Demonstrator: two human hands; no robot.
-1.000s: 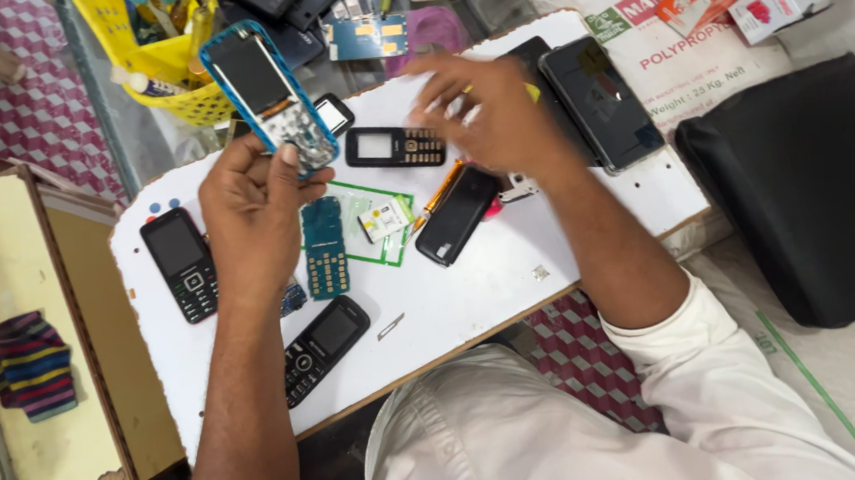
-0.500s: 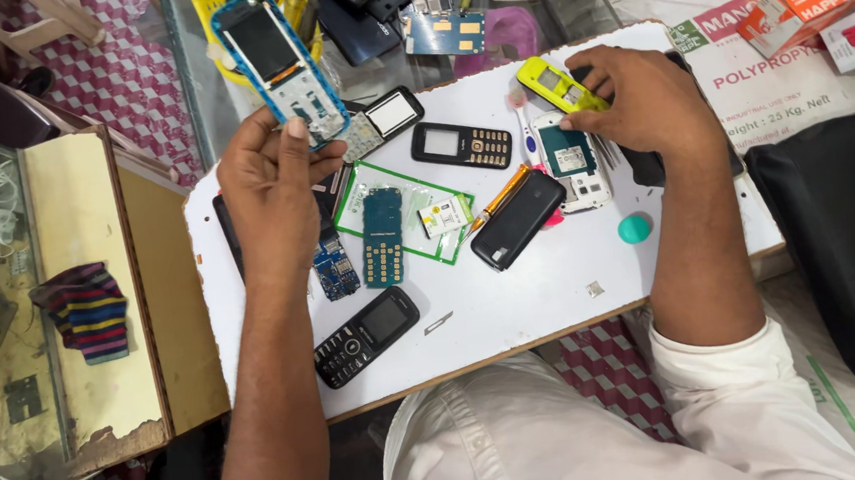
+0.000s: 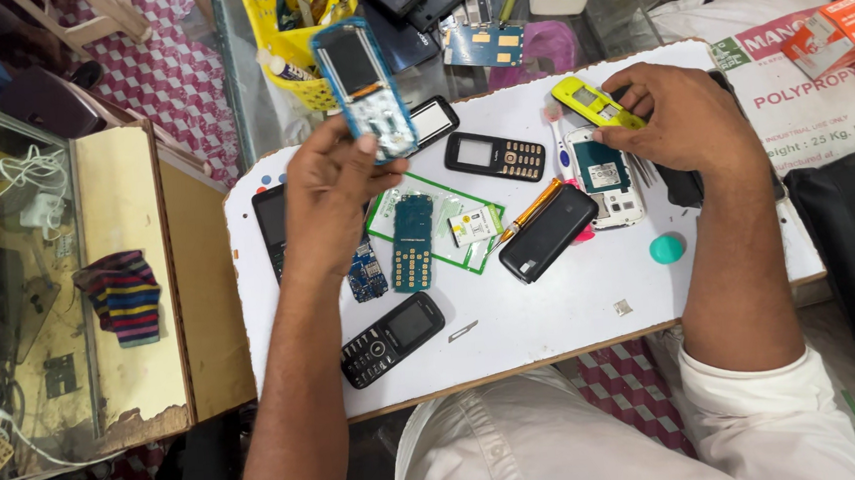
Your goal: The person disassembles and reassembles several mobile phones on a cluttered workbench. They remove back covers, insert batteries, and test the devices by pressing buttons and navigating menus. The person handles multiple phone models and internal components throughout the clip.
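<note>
While the left hand (image 3: 329, 192) grips a stripped blue phone (image 3: 365, 89) above the white board (image 3: 553, 311), fingers clamped round its lower end, the right hand (image 3: 685, 117) pinches a yellow phone (image 3: 593, 103) at the board's far edge. Judging by this, reassembly seems barely started: a circuit board (image 3: 413, 241) and black back cover (image 3: 547, 234) lie loose between the hands.

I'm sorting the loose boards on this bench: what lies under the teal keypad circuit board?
The teal keypad circuit board lies on a green-edged clear plastic sleeve on the white tabletop. A small white label card sits beside it. What the board itself covers cannot be seen.
</note>
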